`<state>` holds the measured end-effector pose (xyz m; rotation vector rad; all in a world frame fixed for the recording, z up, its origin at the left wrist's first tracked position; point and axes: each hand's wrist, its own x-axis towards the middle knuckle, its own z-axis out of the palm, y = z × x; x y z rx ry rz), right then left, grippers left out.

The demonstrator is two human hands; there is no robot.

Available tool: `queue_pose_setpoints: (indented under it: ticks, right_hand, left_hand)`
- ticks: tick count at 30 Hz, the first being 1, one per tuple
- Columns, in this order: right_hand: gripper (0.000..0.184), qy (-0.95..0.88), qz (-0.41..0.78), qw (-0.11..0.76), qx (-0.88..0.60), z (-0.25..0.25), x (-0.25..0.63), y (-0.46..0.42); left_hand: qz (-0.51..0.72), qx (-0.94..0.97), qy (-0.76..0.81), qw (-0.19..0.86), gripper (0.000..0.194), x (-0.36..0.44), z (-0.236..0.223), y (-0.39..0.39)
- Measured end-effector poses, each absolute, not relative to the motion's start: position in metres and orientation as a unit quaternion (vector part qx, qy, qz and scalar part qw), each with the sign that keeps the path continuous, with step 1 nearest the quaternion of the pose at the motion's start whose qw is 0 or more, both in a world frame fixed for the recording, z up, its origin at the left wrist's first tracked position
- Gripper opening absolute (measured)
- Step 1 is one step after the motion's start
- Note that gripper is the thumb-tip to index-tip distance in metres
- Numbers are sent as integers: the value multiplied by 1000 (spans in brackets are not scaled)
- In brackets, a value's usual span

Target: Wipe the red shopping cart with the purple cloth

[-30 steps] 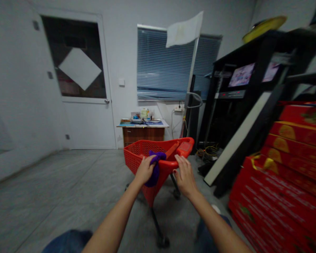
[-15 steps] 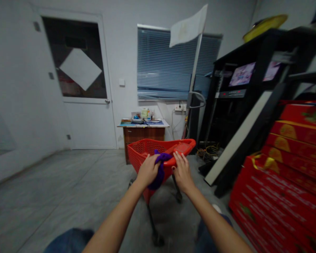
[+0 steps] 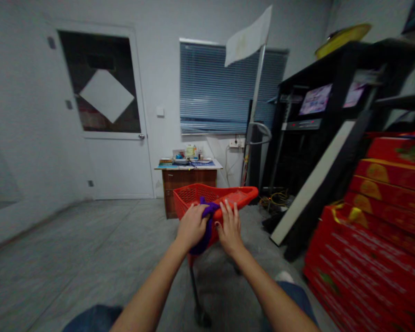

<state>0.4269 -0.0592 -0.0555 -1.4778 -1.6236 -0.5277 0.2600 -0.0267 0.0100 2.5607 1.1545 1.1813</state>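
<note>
In front of me stands a small red plastic shopping cart [image 3: 240, 196] with a perforated basket and dark legs on wheels. My left hand [image 3: 192, 226] is closed on a purple cloth [image 3: 204, 242], pressing it against the cart's near rim; part of the cloth hangs down the outside. On the rim just to the right rests my right hand [image 3: 230, 227], its fingers laid over the red edge and slightly apart, the thumb below. The fingertips of my left hand are partly hidden by the cloth.
Stacked red boxes [image 3: 363, 263] rise close on the right, beside a leaning pale board [image 3: 311, 184] and a black shelf [image 3: 349, 60]. Behind the cart stands a wooden desk [image 3: 190, 180] with small items. A white door [image 3: 119, 166] is at the back left, across grey floor [image 3: 90, 258].
The cart has turned a little, its basket end shifting right. Both hands have moved slightly left along with the rim, the left still holding the purple cloth.
</note>
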Motion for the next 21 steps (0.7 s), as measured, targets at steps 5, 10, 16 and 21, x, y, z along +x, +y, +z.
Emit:
queue_pose_setpoints:
  ticks: [5, 10, 16, 21]
  right_hand:
    - [65, -680, -201, 388, -589, -46, 449, -57]
    - [63, -645, -214, 390, -621, -45, 467, -46]
    - [65, -634, -234, 403, -617, -53, 437, -42]
    - [61, -659, -230, 374, -611, -40, 435, -47]
  left_hand:
    - [412, 819, 395, 59, 30, 248, 7, -21]
    - [404, 778, 475, 71, 31, 231, 6, -4]
    - [382, 784, 485, -66, 32, 245, 11, -20]
    - [332, 813, 458, -137, 44, 266, 15, -28]
